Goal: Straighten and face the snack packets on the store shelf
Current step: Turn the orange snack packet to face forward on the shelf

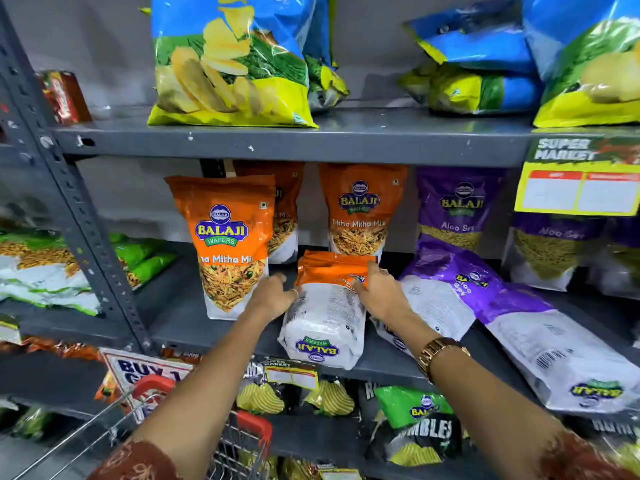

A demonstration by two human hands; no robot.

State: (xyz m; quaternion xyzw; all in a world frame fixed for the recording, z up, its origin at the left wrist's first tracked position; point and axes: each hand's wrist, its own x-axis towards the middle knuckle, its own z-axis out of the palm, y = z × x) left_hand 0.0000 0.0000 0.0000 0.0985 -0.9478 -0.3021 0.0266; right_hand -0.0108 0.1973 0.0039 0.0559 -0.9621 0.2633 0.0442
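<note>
An orange and white Balaji packet (pixel 327 317) lies flat, back side up, on the middle shelf (pixel 180 317). My left hand (pixel 273 296) grips its left edge and my right hand (pixel 379 294) grips its right edge near the orange top. An orange Tikha Mitha Mix packet (pixel 228 244) stands upright to the left, with two more upright behind (pixel 360 209). Two purple Aloo Sev packets (pixel 446 292) (pixel 554 344) lie flat, backs up, on the right. More purple packets (pixel 457 206) stand upright at the back.
Blue and yellow chip bags (pixel 232 64) fill the upper shelf. A yellow price tag (pixel 578 188) hangs at the right. The grey shelf post (pixel 79 209) rises at the left. A red-handled wire cart (pixel 239 441) sits below, near green and black packets (pixel 415 424) on the lower shelf.
</note>
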